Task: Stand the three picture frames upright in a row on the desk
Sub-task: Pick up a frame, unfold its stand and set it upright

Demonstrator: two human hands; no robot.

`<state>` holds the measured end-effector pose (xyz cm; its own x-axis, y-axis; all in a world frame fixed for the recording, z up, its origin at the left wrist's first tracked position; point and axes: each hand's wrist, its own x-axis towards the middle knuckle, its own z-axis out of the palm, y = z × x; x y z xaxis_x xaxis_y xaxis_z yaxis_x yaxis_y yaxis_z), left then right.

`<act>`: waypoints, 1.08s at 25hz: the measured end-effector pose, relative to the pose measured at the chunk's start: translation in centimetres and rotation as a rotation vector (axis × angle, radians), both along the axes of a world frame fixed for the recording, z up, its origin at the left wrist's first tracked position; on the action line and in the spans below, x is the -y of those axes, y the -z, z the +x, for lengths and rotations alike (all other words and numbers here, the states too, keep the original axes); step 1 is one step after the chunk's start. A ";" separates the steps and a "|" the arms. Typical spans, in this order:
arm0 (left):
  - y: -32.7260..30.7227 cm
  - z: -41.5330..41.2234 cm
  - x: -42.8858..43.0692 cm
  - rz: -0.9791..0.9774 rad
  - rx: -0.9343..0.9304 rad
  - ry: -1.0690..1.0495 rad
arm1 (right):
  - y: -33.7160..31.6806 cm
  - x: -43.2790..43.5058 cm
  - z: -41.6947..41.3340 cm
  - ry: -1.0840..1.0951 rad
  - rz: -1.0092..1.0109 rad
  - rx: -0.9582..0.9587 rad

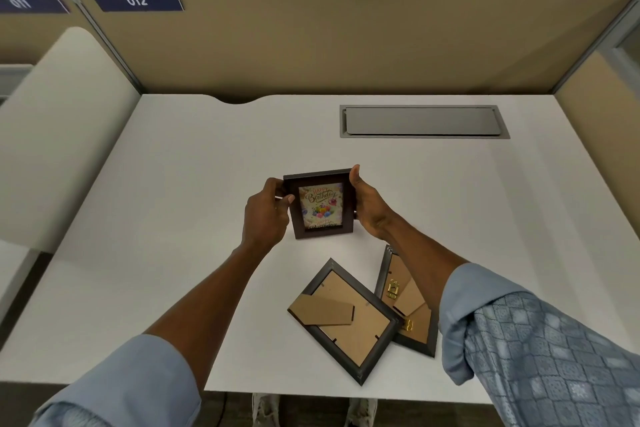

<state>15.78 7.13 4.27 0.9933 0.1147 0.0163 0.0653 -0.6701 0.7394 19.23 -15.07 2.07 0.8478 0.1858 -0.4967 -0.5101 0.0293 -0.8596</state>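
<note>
A dark brown picture frame (321, 204) with a "Happy Birthday" card in it stands nearly upright at the middle of the white desk (194, 166), its picture facing me. My left hand (266, 215) grips its left edge and my right hand (367, 204) grips its right edge. Whether its bottom edge touches the desk I cannot tell. Nearer to me, a grey frame (346, 319) lies face down with its cardboard back and stand showing. A second face-down frame (407, 298) lies to its right, partly under my right forearm and overlapped by the first.
A grey cable hatch (424, 121) is set flush into the desk at the back right. Beige partition walls (329, 42) close the desk at the back and sides. The desk's front edge runs just below the two lying frames.
</note>
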 end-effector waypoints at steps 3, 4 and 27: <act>0.8 0.0 -1.5 0.000 -0.039 0.020 | -0.1 -1.6 1.1 0.006 -0.002 0.014; 1.3 0.0 -2.1 0.008 -0.062 0.037 | -0.1 -2.1 1.5 0.002 0.001 0.017; 11.0 -1.5 -24.3 0.378 -0.578 -0.129 | 1.2 -17.6 15.7 -0.137 -0.010 0.031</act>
